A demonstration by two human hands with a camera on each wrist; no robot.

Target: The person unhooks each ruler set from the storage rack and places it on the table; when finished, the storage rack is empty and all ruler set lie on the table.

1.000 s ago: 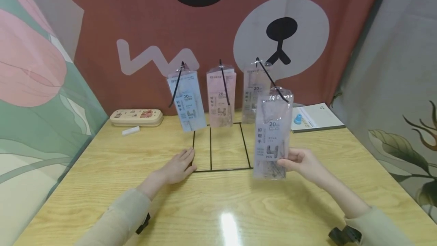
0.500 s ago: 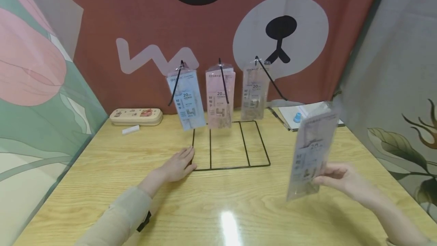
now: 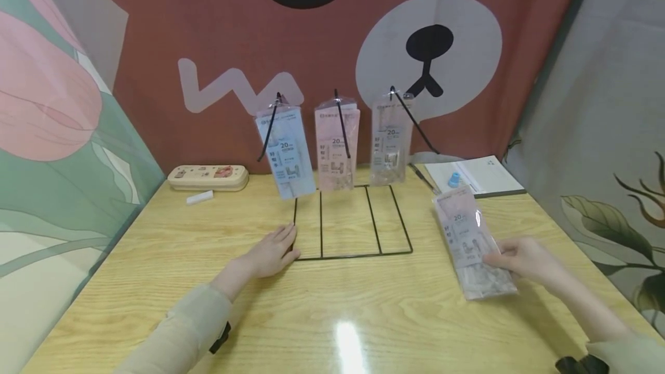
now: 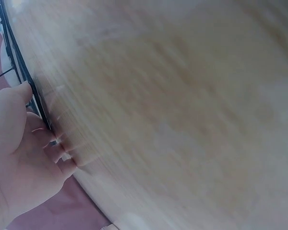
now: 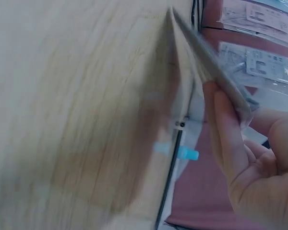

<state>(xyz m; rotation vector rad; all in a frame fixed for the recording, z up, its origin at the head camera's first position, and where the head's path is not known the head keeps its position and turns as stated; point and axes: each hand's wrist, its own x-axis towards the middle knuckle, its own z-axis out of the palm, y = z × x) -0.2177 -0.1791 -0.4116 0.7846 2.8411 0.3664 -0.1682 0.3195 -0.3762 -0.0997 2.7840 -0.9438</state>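
Observation:
My right hand (image 3: pixel 530 261) pinches the lower right edge of a flat lilac packet (image 3: pixel 464 235) in clear plastic, thumb on its printed front. The packet leans back low over the table, right of the black wire display rack (image 3: pixel 353 256); in the right wrist view the packet (image 5: pixel 209 57) shows edge-on. My left hand (image 3: pixel 270 253) lies with fingers extended along the left side of the rack's base; in the left wrist view its thumb (image 4: pixel 25 91) touches the wire. From the rack's hooks hang a blue packet (image 3: pixel 288 160), a pink packet (image 3: pixel 329 166) and a greyish clear packet (image 3: pixel 381 160).
A pale notebook (image 3: pixel 499 175) with a small blue cone-shaped piece (image 3: pixel 454 179) on it lies at the back right, a dark pen (image 3: pixel 423 178) beside it. At the back left are a cream tin case (image 3: pixel 208 178) and a white stick (image 3: pixel 200 197). A printed curtain (image 3: pixel 312 45) hangs behind.
My right hand has carried the lilac packet away from in front of the rack, rightward and down toward the table, tipping it back. The left hand has stayed at the rack's base.

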